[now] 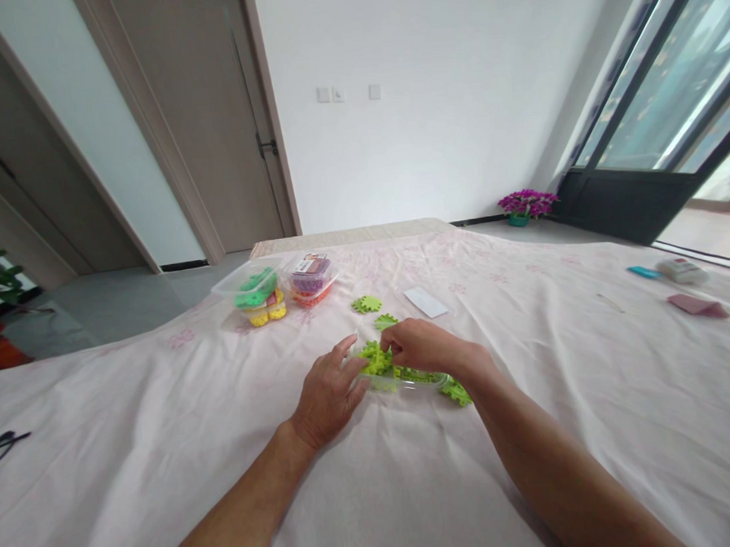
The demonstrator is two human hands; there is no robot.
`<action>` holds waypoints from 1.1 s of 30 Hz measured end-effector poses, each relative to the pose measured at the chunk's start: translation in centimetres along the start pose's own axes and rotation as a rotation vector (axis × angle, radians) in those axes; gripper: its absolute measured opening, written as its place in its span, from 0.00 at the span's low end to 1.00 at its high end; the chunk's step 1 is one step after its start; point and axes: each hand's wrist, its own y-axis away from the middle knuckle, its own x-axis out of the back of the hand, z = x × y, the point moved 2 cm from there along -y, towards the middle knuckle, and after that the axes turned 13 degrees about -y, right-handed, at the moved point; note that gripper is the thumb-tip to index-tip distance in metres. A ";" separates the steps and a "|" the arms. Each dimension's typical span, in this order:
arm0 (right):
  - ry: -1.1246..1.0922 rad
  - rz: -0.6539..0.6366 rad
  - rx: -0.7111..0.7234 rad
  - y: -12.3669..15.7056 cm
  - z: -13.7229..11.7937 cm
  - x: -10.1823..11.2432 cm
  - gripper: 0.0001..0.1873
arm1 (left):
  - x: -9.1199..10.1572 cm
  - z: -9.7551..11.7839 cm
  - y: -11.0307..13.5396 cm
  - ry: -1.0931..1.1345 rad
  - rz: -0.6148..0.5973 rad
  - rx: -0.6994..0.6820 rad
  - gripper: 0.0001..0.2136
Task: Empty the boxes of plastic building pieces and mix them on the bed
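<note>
A clear plastic container (407, 383) with bright green gear-shaped pieces (374, 358) in it lies between my hands. My left hand (327, 396) grips its left end, with the thumb over the near side and the fingers along the far side. Inside the container, my right hand (423, 345) has its fingers curled down onto the green pieces; its fingertips are partly hidden. Beyond the container lie a loose green gear piece (367, 304) and another green piece (385, 321) close to my right knuckles. More green pieces (456, 392) rest under my right wrist.
Clear boxes of green and yellow pieces (256, 287) and purple and orange pieces (310, 278) stand at back left. A white card (426, 302) lies beyond my right hand. Far right are a pink cloth (698, 305) and a whitish packet (681, 271). Black-framed glasses (5, 442) lie far left.
</note>
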 end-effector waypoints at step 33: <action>0.011 -0.029 0.054 -0.1 -0.7 -0.5 0.15 | 0.0 0.0 0.0 0.025 -0.037 0.029 0.09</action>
